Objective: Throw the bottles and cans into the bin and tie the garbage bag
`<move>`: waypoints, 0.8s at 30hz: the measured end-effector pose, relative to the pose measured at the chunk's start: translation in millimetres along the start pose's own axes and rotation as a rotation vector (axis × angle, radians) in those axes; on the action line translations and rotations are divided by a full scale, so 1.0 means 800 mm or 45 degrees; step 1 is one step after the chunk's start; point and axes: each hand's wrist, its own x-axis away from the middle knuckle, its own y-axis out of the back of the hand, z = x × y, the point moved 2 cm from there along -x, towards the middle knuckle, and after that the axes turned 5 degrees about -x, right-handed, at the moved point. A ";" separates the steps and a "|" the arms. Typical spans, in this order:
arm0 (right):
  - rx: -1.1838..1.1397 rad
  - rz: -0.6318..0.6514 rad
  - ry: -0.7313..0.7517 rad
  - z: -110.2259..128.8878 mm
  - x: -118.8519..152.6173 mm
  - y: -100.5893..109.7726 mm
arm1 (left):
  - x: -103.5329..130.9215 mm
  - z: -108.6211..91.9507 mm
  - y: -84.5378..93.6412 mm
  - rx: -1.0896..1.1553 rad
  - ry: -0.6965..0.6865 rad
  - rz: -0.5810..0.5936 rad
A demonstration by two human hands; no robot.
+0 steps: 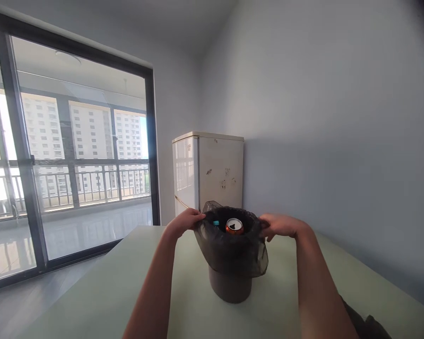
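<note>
A dark bin [230, 286] stands upright on the pale green table, lined with a thin black bag [229, 256] that is folded over its rim and hangs down outside. Inside the bin's mouth are an opened red can [234, 227] and a bottle's blue-green cap [216, 223]. My left hand [186, 221] pinches the bag's edge at the left of the rim. At the right of the rim, my right hand [279, 225] grips the bag's edge, its fingertips partly hidden by the plastic.
The green table [127, 278] spreads around the bin. Behind it stands a worn white fridge [221, 174]. Some dark material [371, 327] lies at the lower right. Glass sliding doors [81, 141] are on the left, and a plain wall is on the right.
</note>
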 end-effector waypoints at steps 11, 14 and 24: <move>-0.331 -0.466 0.354 0.008 0.029 0.026 | 0.020 -0.037 0.006 0.214 -0.226 -0.253; -0.578 -0.655 0.497 0.015 0.035 0.034 | 0.022 -0.047 0.003 0.508 -0.304 -0.375; -1.553 -0.724 0.697 0.045 -0.004 0.016 | 0.015 -0.067 -0.012 1.682 -0.571 -0.245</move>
